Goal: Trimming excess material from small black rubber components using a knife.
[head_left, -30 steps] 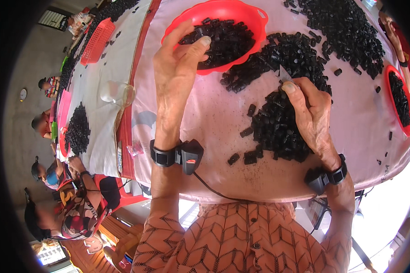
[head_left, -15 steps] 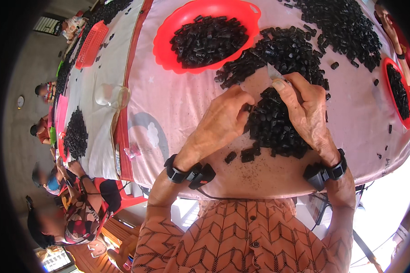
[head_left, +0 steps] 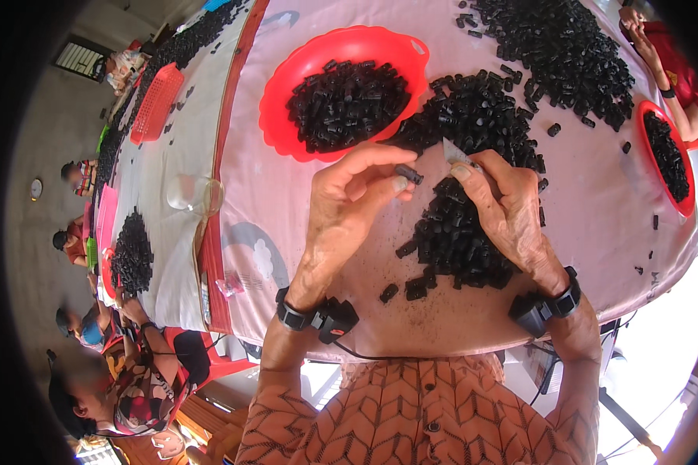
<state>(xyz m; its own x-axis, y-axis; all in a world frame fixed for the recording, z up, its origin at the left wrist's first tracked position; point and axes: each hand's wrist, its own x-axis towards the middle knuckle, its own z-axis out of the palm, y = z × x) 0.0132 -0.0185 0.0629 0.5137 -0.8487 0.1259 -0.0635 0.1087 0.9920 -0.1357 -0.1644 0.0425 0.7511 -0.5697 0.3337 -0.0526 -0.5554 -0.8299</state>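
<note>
Between the thumb and fingertips of my left hand (head_left: 340,205) is a small black ribbed cylindrical piece (head_left: 409,173), held just below a red scalloped basin (head_left: 281,116). My right hand (head_left: 506,203) is closed round a small knife with a pointed metal blade (head_left: 453,153); its handle is hidden in the fingers. The blade points up and left, apart from the piece. Under and between my hands spreads a heap of similar black pieces (head_left: 465,240). More black pieces (head_left: 349,105) fill the basin.
A larger black heap (head_left: 554,54) lies at the far right, near another red basin (head_left: 644,128) and a co-worker's arm (head_left: 659,66). On the left are a red basket (head_left: 155,105), a clear round container (head_left: 209,195) and a black heap (head_left: 132,252). Several people sit along that side.
My left hand has come away from the heap, turned, and now shows a black piece between its fingertips. My right hand keeps the knife. The whole view has shifted slightly.
</note>
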